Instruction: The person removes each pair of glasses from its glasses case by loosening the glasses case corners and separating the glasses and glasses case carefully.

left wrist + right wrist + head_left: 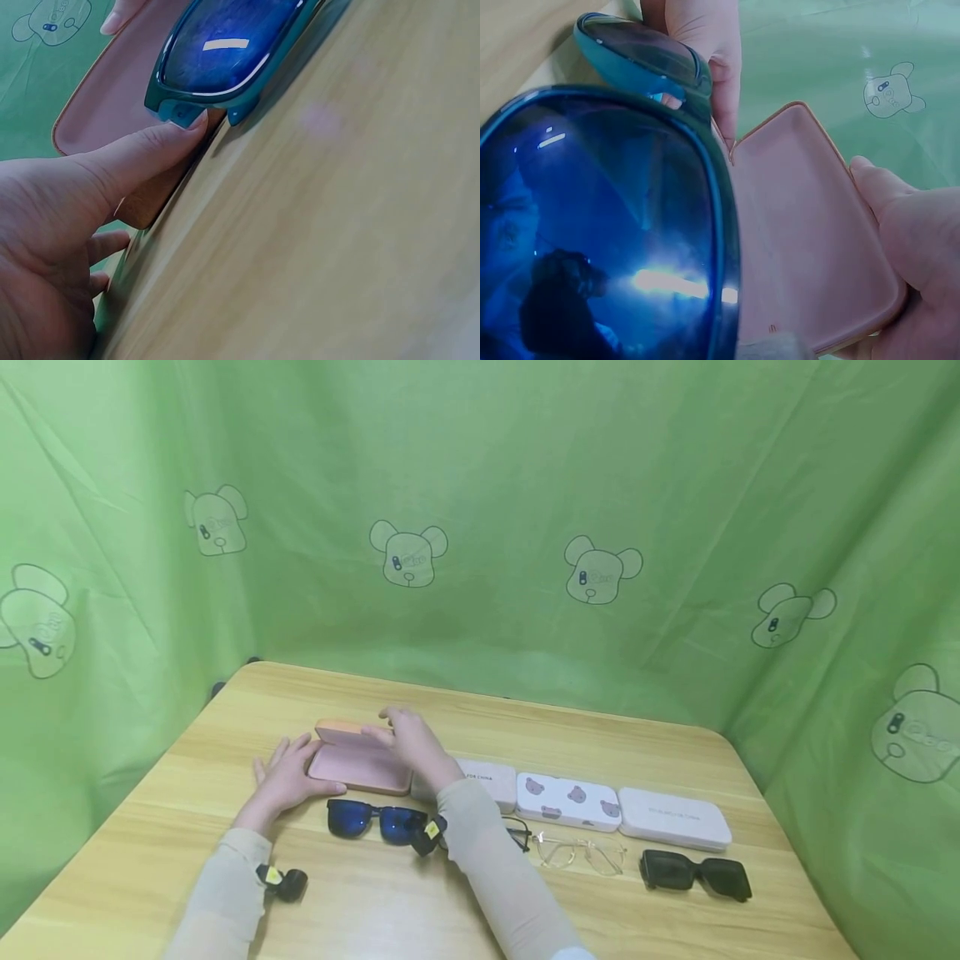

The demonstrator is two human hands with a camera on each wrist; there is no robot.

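Note:
An orange glasses case [360,768] with a pink lining stands open at the left of the table, its lid tilted up at the back. My left hand [288,777] holds the case's left end, thumb along the front and fingers round the far side. At the lid's right part, my right hand [416,743] grips the edge; the right wrist view shows its fingers behind the lid [802,225]. Nothing lies in the visible part of the case. Sunglasses with blue mirrored lenses [348,818] lie just in front, close to the left thumb [157,150].
Rightward in a row are a pale case with lettering [491,783], partly hidden by the right arm, a bear-print case [570,800] and a white case [675,818]. Before them lie black-framed glasses [519,837], clear glasses [558,853] and black sunglasses [678,870]. Green curtains surround the table.

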